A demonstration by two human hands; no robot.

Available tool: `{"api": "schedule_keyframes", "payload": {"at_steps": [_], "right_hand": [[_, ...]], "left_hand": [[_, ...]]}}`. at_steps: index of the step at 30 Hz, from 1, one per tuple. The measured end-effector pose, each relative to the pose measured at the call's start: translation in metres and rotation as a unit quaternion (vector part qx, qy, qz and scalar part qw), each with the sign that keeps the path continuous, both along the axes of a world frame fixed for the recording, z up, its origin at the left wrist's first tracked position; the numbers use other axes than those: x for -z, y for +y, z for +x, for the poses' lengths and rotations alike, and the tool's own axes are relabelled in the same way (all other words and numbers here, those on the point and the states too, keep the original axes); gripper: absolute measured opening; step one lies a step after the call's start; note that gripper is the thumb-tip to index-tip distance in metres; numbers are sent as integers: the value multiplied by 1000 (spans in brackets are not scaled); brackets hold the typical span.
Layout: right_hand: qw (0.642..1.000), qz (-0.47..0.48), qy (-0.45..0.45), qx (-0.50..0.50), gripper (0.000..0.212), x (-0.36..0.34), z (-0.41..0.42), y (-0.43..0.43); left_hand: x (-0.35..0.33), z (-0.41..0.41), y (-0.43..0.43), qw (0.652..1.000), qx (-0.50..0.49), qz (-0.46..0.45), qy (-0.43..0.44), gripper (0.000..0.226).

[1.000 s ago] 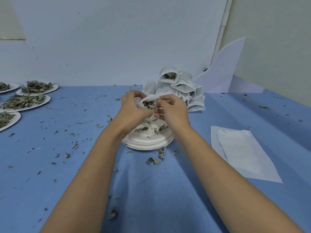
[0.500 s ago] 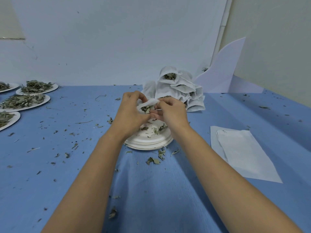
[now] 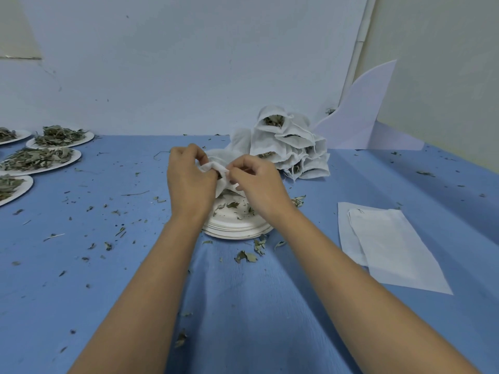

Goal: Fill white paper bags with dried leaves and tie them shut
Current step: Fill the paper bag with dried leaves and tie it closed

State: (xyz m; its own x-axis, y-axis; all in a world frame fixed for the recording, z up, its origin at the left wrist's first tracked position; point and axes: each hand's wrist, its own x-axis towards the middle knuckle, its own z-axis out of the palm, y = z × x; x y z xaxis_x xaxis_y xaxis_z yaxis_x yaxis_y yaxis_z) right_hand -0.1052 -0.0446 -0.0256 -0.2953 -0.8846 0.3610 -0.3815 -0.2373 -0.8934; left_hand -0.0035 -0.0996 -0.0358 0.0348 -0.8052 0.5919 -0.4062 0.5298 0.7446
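Observation:
A small white paper bag (image 3: 220,172) is held above a stack of white paper plates (image 3: 235,228) at the table's middle. My left hand (image 3: 189,179) grips the bag's left side with curled fingers. My right hand (image 3: 256,182) pinches the bunched top of the bag from the right. The bag's mouth is gathered shut, and most of its body is hidden behind my hands. A few dried leaf bits (image 3: 232,205) lie on the top plate.
A pile of filled white bags (image 3: 289,144) sits behind my hands. Flat empty bags (image 3: 386,244) lie to the right. Plates of dried leaves (image 3: 40,159) line the left edge. Leaf crumbs are scattered over the blue table (image 3: 108,265). A white board (image 3: 359,112) leans at the back right.
The bag's open mouth, where leaves showed a second ago, is now bunched closed between my fingers. Both hands have stayed over the plate stack.

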Motion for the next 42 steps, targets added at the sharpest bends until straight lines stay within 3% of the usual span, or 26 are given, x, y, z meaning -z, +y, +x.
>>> {"api": "schedule_keyframes", "payload": {"at_steps": [11, 23, 28, 31, 33, 42], "right_hand": [[997, 12, -19, -80, 22, -1, -1, 2], [996, -9, -60, 68, 16, 1, -13, -3], [980, 125, 125, 92, 23, -18, -41, 8], [933, 269, 240, 9, 19, -26, -49, 14], [903, 317, 287, -39, 20, -25, -48, 14], [921, 187, 342, -8, 21, -4, -32, 0]], "left_hand": [[4, 1, 3, 998, -49, -19, 25, 25], [-3, 0, -1, 995, 64, 46, 55, 12], [-7, 1, -2, 992, 21, 64, 111, 9], [-7, 1, -4, 986, 8, 80, 147, 4], [-6, 2, -6, 982, 2, 82, 168, 3], [-8, 6, -8, 960, 11, 103, 259, 4]]}}
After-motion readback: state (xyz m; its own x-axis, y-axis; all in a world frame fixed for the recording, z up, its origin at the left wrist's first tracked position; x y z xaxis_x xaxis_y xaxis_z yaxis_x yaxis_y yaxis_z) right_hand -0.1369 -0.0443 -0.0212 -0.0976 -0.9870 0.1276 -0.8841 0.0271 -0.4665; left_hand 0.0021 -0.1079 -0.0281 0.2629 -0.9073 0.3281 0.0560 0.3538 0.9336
